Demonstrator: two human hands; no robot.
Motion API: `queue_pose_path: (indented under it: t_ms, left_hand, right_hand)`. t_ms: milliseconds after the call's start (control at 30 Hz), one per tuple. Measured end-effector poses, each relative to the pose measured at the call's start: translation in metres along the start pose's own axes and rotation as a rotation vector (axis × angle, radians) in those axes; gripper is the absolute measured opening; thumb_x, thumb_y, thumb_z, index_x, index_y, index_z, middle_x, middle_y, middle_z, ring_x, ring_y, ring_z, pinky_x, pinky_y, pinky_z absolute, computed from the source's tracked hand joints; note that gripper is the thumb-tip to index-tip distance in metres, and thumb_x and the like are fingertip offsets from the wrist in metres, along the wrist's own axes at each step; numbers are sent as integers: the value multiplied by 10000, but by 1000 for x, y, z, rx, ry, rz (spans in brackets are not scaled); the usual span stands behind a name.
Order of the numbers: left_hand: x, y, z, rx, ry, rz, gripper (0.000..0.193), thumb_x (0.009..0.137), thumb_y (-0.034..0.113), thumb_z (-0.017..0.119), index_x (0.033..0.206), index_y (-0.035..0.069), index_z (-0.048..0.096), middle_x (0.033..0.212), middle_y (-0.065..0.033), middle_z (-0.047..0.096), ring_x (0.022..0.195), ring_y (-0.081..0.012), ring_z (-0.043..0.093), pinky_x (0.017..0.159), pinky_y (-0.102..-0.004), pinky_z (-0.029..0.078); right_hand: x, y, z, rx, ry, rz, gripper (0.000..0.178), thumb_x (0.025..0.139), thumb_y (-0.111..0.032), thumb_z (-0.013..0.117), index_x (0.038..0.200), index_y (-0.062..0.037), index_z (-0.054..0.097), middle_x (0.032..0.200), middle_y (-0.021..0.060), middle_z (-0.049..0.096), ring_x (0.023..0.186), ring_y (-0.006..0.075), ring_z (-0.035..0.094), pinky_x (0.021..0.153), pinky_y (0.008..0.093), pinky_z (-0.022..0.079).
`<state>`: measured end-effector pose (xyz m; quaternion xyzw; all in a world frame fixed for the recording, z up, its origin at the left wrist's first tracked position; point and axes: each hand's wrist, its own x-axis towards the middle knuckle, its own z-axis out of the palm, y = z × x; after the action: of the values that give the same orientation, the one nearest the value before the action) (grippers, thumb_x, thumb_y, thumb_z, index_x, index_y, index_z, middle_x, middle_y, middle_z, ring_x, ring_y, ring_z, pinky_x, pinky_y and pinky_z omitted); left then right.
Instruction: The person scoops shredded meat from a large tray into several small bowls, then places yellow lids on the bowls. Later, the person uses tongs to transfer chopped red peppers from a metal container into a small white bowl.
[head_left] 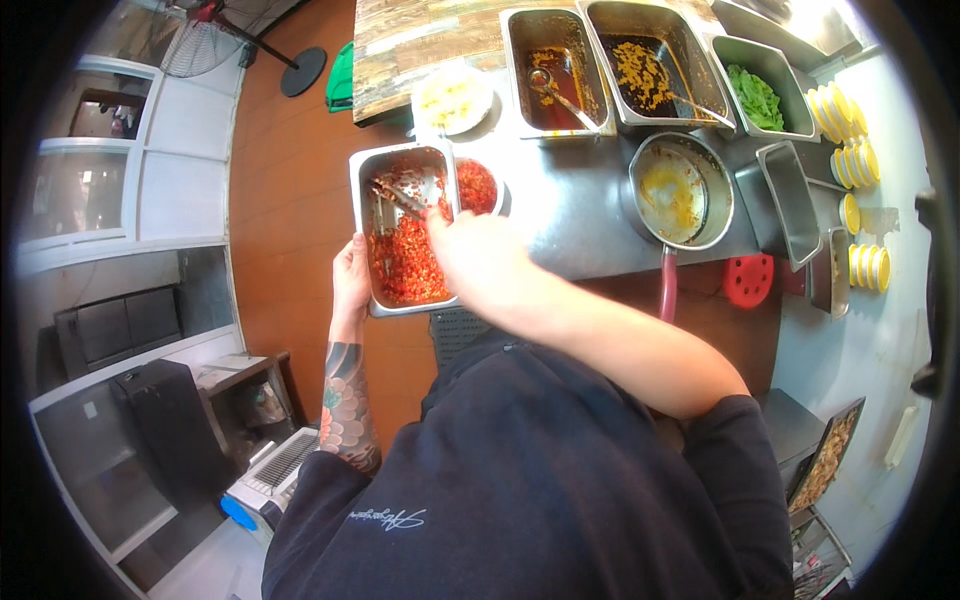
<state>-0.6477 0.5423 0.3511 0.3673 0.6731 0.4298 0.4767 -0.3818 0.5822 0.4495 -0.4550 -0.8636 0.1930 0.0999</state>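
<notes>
My left hand [350, 272] grips the left side of a deep rectangular steel pan [362, 230], which sits at the left end of the steel counter. Chopped red chilies [412, 262] lie mostly in its near half, with bits stuck to the far part. Over the pan's right rim, my right hand [470, 245] is closed on a slim metal utensil [400, 198]. The utensil reaches into the pan among the chilies; whether it is tongs or a spoon is unclear. Just right of the pan stands a round bowl of red chopped chilies [476, 187], partly hidden by the pan and my hand.
Beyond the pan is a white bowl of pale pieces [453, 98]. Along the back stand a pan of red sauce with a ladle [553, 80], a pan of yellow bits [650, 75] and a pan of green leaves [757, 98]. A red-handled saucepan [682, 190] stands to the right.
</notes>
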Motion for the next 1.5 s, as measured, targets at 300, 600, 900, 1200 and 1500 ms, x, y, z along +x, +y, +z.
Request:
queue_pose_path:
  t_ms: [300,600,900,1200,1500]
  left_hand:
    - [7,-3,1,22,54,81,458,1084,399,477,1049,-10,680,906,-27,712,772,-66,600,704,-242,497]
    - [5,-10,4,-185,148,97,455,1083,405,472,1052,-3,671,924,-29,704,795,-84,610,715,-250,506]
    - [0,-16,5,-177,184,115,476,1082,422,464,1060,-10,662,950,-43,700,835,-96,611,745,-259,509]
    - [-4,-15,3,-129,229,214,439,1080,398,489,973,8,658,853,-3,668,736,-66,565,670,-235,468]
    - [-10,-11,5,179,305,347,442,1074,368,529,798,27,579,718,62,496,681,-49,394,595,-228,340]
  right_hand:
    - [-64,-35,-10,-83,-215,-168,479,886,-115,587,1327,71,565,836,130,661,680,239,670,566,359,551]
    - [-45,-15,-39,521,-410,134,337,879,-84,506,1131,131,562,905,303,694,852,426,710,770,500,567]
    - [-51,-31,-4,651,-327,190,335,878,-79,484,1120,145,544,833,310,687,809,454,703,749,517,564]
    - [-61,-43,-9,657,-449,192,398,879,-61,494,1191,186,481,836,319,680,818,454,703,751,515,569]
    - [-50,-28,-6,722,-556,160,324,992,-187,476,1178,66,556,914,296,684,891,454,676,835,535,524]
